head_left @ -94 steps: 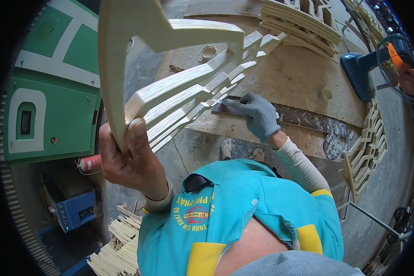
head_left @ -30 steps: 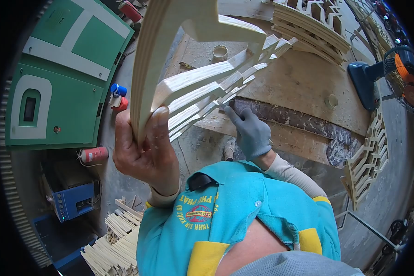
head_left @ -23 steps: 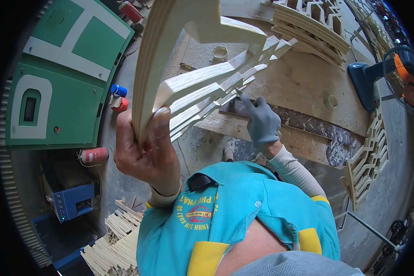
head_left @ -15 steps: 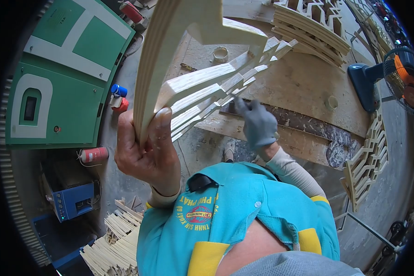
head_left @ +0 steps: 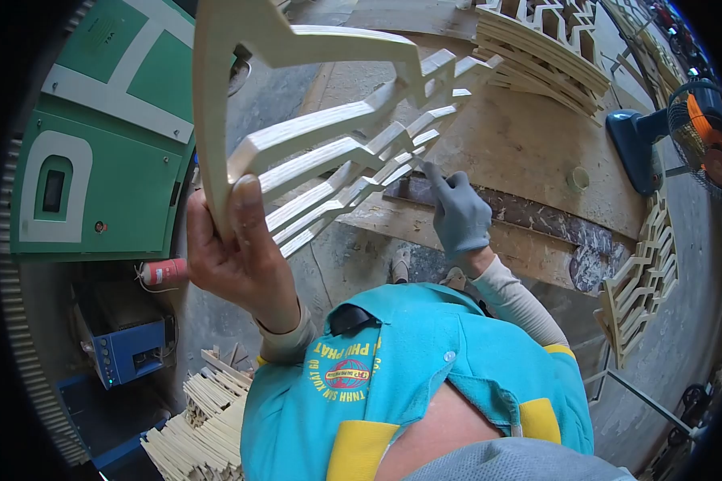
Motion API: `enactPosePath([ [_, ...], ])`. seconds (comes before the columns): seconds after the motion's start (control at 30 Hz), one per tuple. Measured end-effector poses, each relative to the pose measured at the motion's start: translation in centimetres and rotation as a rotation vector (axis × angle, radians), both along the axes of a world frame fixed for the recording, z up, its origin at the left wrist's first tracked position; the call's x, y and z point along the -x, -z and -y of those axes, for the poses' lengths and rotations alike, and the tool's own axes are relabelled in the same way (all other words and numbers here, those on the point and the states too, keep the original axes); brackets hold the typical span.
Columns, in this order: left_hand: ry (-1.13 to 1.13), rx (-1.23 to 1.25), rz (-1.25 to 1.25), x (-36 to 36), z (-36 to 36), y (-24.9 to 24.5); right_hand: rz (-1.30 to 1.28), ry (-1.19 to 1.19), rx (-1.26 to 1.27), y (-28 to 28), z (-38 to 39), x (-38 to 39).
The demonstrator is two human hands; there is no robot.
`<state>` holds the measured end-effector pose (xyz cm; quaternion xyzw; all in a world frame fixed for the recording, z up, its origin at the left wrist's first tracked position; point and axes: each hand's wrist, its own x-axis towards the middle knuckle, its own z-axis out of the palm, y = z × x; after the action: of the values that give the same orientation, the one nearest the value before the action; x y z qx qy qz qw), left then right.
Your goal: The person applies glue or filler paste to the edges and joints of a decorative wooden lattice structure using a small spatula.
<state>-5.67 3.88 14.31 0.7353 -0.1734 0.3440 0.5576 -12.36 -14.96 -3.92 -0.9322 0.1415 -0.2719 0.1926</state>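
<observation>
A pale plywood lattice panel (head_left: 321,112) with zigzag slats is held up, tilted, in front of me. My left hand (head_left: 241,248), bare, pinches its lower left edge bar between thumb and fingers. My right hand (head_left: 462,212), in a grey glove, is at the lower right ends of the slats. One finger points up to the panel there and the others are curled. Whether a small tool is in that hand I cannot make out.
Behind the panel lies a dusty wooden worktable (head_left: 529,160) with a small cup (head_left: 578,179). Stacked lattice panels (head_left: 541,56) sit at its back. A fan (head_left: 702,136) and another lattice (head_left: 638,280) are to the right. A green cabinet (head_left: 104,160) and wood strips (head_left: 196,433) are left.
The panel and my left hand have shifted left, and the panel has turned to show more of its face. My right hand has moved slightly right and down.
</observation>
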Motion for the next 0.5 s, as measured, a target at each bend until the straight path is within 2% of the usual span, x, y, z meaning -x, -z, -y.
enactPosePath([
  [0.1,0.009,0.034,-0.004,0.0,0.4,-0.2,-0.026,-0.081,-0.121,0.0,-1.1,-0.1],
  [0.13,0.012,0.020,0.000,0.0,0.2,-0.1,-0.131,-0.113,-0.132,-0.4,-1.4,-0.1],
  [0.23,0.009,-0.003,0.000,0.0,-0.2,0.1,-0.235,-0.219,-0.272,-0.8,-2.0,0.1],
  [0.33,0.001,0.004,-0.026,0.0,-0.2,0.0,-0.214,-0.264,-0.430,-1.3,-1.6,0.1],
  [0.43,-0.015,-0.047,-0.024,0.2,-0.7,0.1,-0.228,-0.144,-0.419,-0.8,-0.5,-1.0],
  [0.5,-0.021,-0.123,-0.010,0.2,-1.4,0.5,-0.234,-0.246,-0.493,-0.5,-0.4,-0.8],
])
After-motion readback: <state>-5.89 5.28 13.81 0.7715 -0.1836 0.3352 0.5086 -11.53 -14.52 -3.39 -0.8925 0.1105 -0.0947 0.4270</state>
